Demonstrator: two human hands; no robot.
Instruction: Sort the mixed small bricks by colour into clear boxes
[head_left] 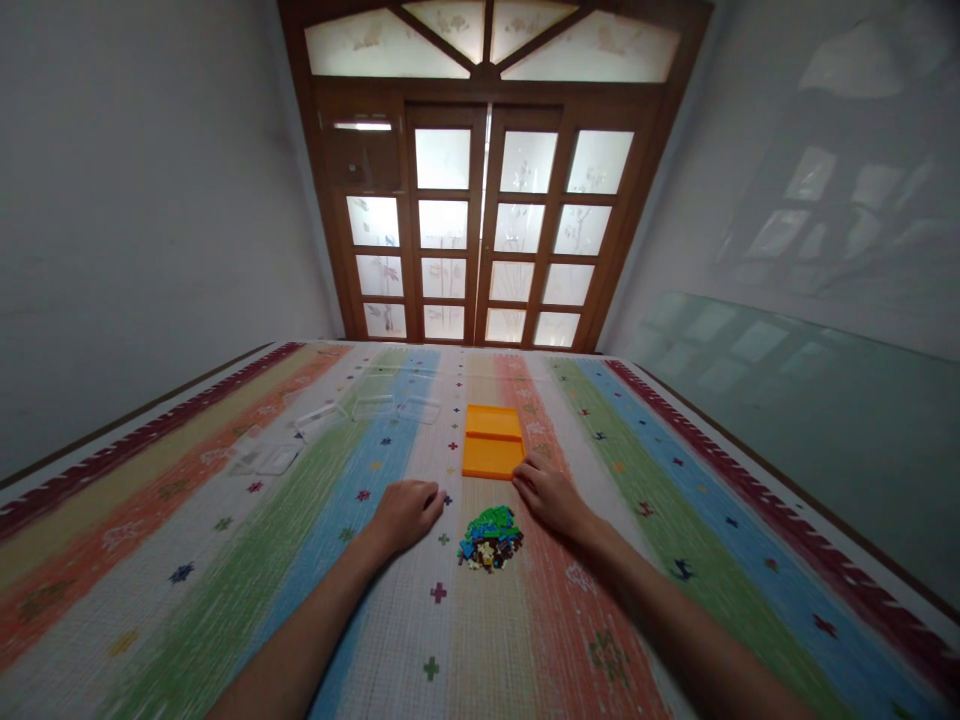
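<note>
Near the middle of the striped cloth lies an orange tray point(493, 458) with two sections. Just in front of it sits a pile of small green, blue, dark brown and cream pieces point(490, 538). My left hand point(409, 512) rests on the cloth to the left of the pile, its fingers curled; whether anything is inside them is hidden. My right hand point(546, 487) is at the tray's near right corner, fingertips pinched together against its edge.
Several clear plastic containers point(276, 458) stand on the striped cloth point(300, 560) at the left and behind. Walls flank the table, and a wooden door with glass panes point(480, 220) is beyond its far edge.
</note>
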